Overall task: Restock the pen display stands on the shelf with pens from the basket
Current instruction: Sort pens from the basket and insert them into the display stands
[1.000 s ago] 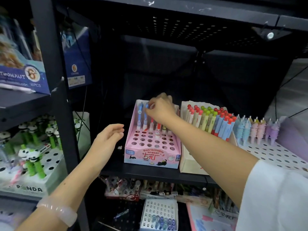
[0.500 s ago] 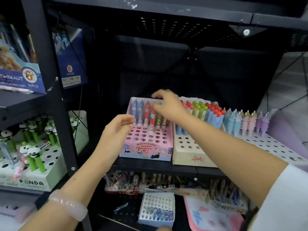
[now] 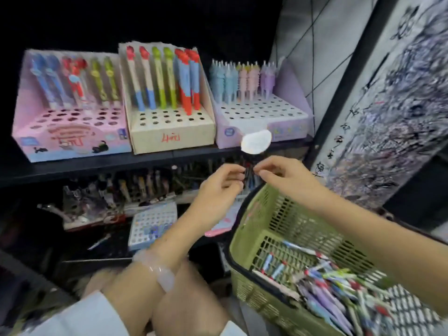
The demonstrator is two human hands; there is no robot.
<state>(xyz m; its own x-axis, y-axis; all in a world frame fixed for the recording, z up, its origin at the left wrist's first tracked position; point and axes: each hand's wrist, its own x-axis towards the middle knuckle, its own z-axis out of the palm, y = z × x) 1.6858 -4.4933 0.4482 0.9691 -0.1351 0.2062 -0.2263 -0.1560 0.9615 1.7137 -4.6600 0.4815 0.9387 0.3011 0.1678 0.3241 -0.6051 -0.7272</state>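
Three display stands sit on the black shelf (image 3: 101, 163): a pink one (image 3: 70, 139) with blue, red and green pens, a beige one (image 3: 169, 138) with red- and green-topped pens, and a lilac one (image 3: 261, 112) with pastel pens. All show many bare holes. A green basket (image 3: 257, 229) at the lower right holds a heap of mixed pens (image 3: 327, 282). My left hand (image 3: 218, 190) and my right hand (image 3: 283, 178) meet over the basket's far rim, below the shelf edge. Their fingertips are pinched and almost touch. Blur hides whether anything is between them.
A white tag (image 3: 255, 141) hangs off the shelf edge just above my hands. The lower shelf is cluttered with pens and a small white holed stand (image 3: 152, 221). A patterned panel (image 3: 388, 105) rises on the right. My knees (image 3: 189, 299) are below.
My right hand has left the pink stand and come down. My left hand has moved right to meet it over the basket. The view has swung right and down, bringing the basket in.
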